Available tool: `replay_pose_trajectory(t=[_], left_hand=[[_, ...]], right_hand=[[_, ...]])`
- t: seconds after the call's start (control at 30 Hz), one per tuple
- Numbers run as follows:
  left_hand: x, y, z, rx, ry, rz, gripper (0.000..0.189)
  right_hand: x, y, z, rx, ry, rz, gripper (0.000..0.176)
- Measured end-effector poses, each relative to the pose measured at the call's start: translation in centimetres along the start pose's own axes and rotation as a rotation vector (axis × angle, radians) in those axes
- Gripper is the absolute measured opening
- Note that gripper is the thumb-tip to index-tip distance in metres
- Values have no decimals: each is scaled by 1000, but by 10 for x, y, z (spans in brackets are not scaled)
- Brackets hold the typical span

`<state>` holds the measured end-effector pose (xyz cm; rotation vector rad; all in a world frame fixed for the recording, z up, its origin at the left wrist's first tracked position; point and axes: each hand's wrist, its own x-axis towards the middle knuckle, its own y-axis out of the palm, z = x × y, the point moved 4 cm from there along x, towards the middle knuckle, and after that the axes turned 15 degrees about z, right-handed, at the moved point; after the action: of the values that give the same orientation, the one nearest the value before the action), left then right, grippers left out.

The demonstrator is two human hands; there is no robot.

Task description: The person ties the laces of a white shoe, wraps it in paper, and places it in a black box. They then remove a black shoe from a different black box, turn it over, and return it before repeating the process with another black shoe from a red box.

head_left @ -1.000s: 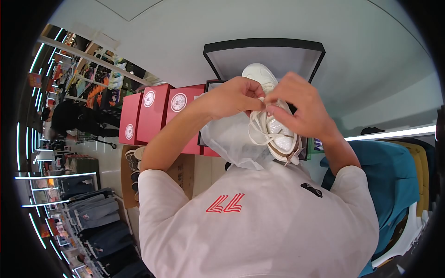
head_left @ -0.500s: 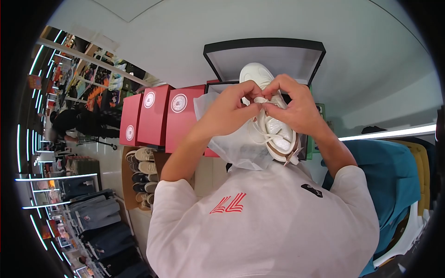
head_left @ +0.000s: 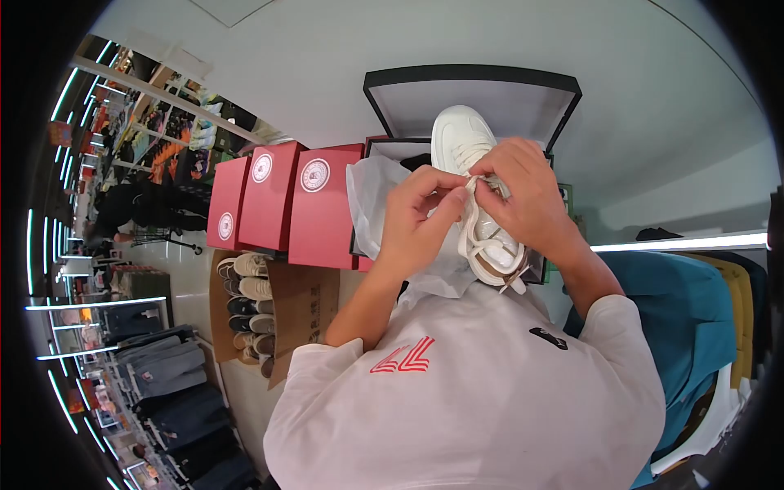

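Note:
A white lace-up shoe [head_left: 461,131] stands toe away from me over an open black-edged box [head_left: 474,102], its heel toward my shirt. My left hand [head_left: 420,214] is at the shoe's left side, thumb and forefinger pinched on the white lace [head_left: 471,208]. From the right, my right hand [head_left: 525,196] reaches over the laces, its fingers also pinching the lace close to my left fingertips. Clear or shiny filling [head_left: 496,233] shows inside the shoe opening. White tissue paper [head_left: 367,200] spills from the box at the left.
Red boxes [head_left: 327,220] with round white labels stand left of the black box. Below them is a cardboard carton [head_left: 304,306] of shoes. Teal clothing [head_left: 674,310] hangs at the right. Clothes racks and a person in dark clothing [head_left: 135,214] are farther left.
My left hand has moved down and turned more upright, with its fingers still at the lace. My right hand has shifted slightly right and down. The lace's loops lie differently.

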<state>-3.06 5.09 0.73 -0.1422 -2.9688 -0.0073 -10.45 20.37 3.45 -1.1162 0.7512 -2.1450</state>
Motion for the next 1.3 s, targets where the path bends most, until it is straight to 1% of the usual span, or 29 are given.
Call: replay_pose_trajectory(t=[0.07, 0.13, 0.17, 0.23, 0.27, 0.33, 0.37, 0.43, 0.57, 0.63, 0.7, 0.77, 0.8, 0.87, 0.93, 0.97, 1.03, 1.1, 1.17, 1.2, 1.27, 1.3], left_hand=[[-1, -1, 2, -59, -5, -20, 13], [0, -4, 4, -115, -80, -7, 13], [2, -6, 2, -114, -79, -9, 13], [12, -10, -2, -198, -162, 38, 14], [17, -16, -3, -198, -159, 39, 14], [25, -22, -2, -202, -247, 206, 16], [28, -26, -2, -199, -244, 208, 16], [33, -30, 3, -298, -348, 247, 19], [39, -35, 4, -243, -373, 312, 20], [39, -34, 3, -198, -454, 392, 19], [41, -37, 5, -179, -457, 406, 17], [41, -40, 4, -157, -460, 422, 15], [41, -39, 1, -133, -470, 446, 14], [40, -38, -5, -109, -477, 472, 12], [37, -39, -14, -52, -396, 446, 8], [36, -40, -19, -53, -396, 442, 8], [38, -50, -39, 147, -357, 255, 5], [37, -47, -52, 129, -330, 261, 6], [37, -40, -55, 71, -306, 371, 13], [37, -39, -55, 73, -302, 369, 13], [36, -36, -45, 125, -450, 406, 21], [35, -37, -41, 125, -449, 409, 21]], right_hand=[[-1, -1, 2, -75, -20, -20, 18], [-1, -1, 4, -99, -31, -26, 18], [-1, -2, 5, -123, -41, -31, 18], [-2, -2, 5, -128, -51, -26, 18], [-2, -2, 5, -134, -59, -22, 17], [-4, -2, 5, -162, -69, -9, 17], [-4, -2, 6, -186, -76, 5, 17], [-3, -3, 8, -184, -87, 4, 17], [-3, -1, 7, -199, -103, 10, 18], [-2, -1, 7, -209, -104, 9, 18], [-2, -1, 7, -217, -109, 11, 18], [-1, 0, 4, -140, -84, 74, 18], [0, -1, 4, -140, -83, 73, 18], [2, -1, -2, 110, 26, 136, 20], [1, -1, -4, 139, 25, 169, 21], [1, 0, -5, 170, 23, 203, 22], [1, 5, -5, 198, 35, 197, 21], [3, 6, -3, 220, 45, 188, 21], [6, 7, 0, 200, 62, 178, 18], [8, 8, 1, 198, 58, 178, 18], [8, 11, 2, 92, 64, 162, 15], [8, 11, 2, 89, 66, 160, 15]])
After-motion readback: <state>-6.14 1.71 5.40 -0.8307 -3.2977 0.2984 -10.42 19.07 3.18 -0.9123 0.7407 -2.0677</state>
